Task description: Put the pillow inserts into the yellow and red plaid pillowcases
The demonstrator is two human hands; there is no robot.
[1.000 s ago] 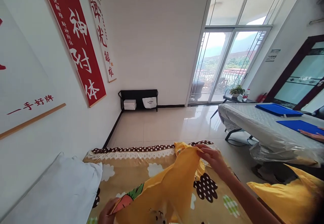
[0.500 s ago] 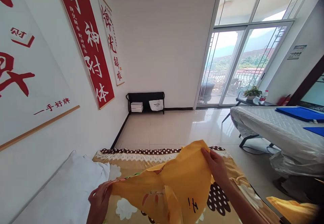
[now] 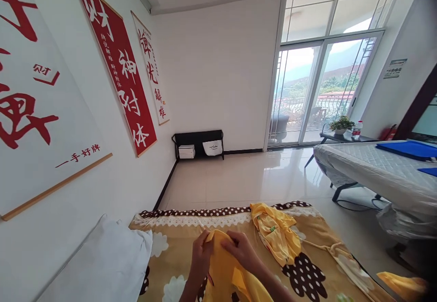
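Observation:
Close together over the bed, my two hands grip the upper edge of a yellow garment point(image 3: 220, 263). My left hand point(image 3: 200, 256) is closed on its left corner, fingers wrapped round the cloth. Just beside it, my right hand point(image 3: 243, 251) pinches the same edge with thumb and fingers. The cloth hangs down between my wrists in loose folds, its lower part cut off by the frame. Another yellow garment point(image 3: 278, 234) lies crumpled to the right on the patterned bedspread point(image 3: 191, 243), touched by neither hand.
A white pillow point(image 3: 102, 261) leans by the left wall. More yellow cloth point(image 3: 401, 284) shows at the lower right. Beyond the bed are a black rack point(image 3: 198, 138), a plastic-wrapped mattress point(image 3: 362, 158) and a chair with a potted plant point(image 3: 341, 123). Scrolls point(image 3: 116, 65) hang at left.
My hands have come together from wide apart, gathering the stretched garment between them. The crumpled garment behind it has come into view. The camera view has tilted up slightly.

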